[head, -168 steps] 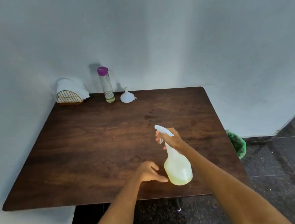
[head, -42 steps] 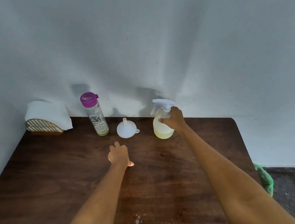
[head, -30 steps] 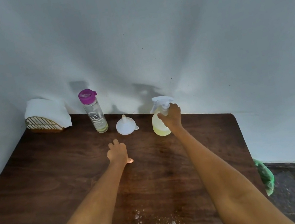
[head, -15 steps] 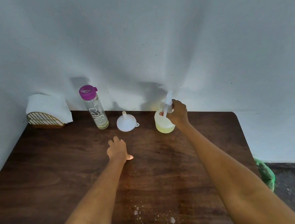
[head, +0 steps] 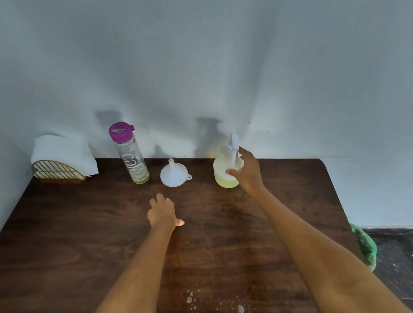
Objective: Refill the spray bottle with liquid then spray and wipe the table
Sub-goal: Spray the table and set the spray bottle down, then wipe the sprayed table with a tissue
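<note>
The spray bottle [head: 224, 175], translucent with pale yellow liquid and a white trigger head, stands upright at the back of the dark wooden table [head: 78, 248], close to the wall. My right hand [head: 248, 171] holds it at the shoulder, thumb on the front and fingers beside the neck. My left hand [head: 162, 211] rests palm down on the table, fingers relaxed, holding nothing. Small foamy spray droplets [head: 192, 299] lie on the wood near me.
A clear bottle with a purple cap [head: 129, 153] and a white funnel [head: 174, 174] stand left of the spray bottle. A napkin holder with white napkins [head: 61, 162] sits in the back left corner. A green bag [head: 364, 244] lies past the table's right edge.
The spray bottle went from mid-table to the back by the wall and now stands there, its head turned away. My right hand has slid down from neck to shoulder. Droplets appeared on the wood.
</note>
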